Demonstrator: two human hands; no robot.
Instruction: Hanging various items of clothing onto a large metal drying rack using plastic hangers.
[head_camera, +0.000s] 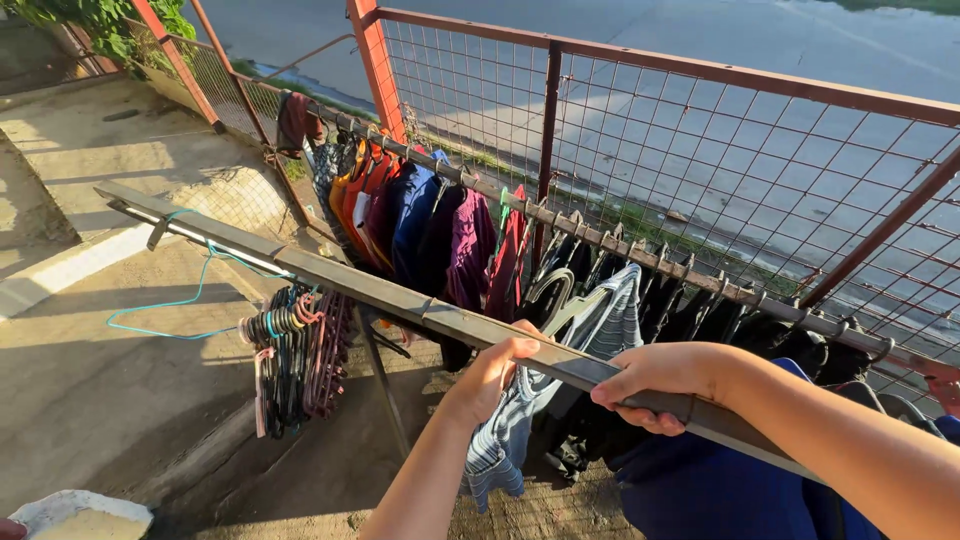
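Observation:
A long grey metal bar (330, 278) runs from upper left to lower right across the view. My right hand (650, 385) is wrapped around it at the lower right. My left hand (495, 370) sits just to its left, holding the hook of a hanger at the bar. From that hanger hangs a blue-and-white striped shirt (560, 385). A dark blue garment (700, 485) hangs below my right forearm.
Behind, a rail (600, 238) along a rust-red mesh fence (700, 130) carries several hung clothes in orange, blue, purple and black. A bunch of empty hangers (295, 360) dangles from the grey bar at left. Concrete floor lies below.

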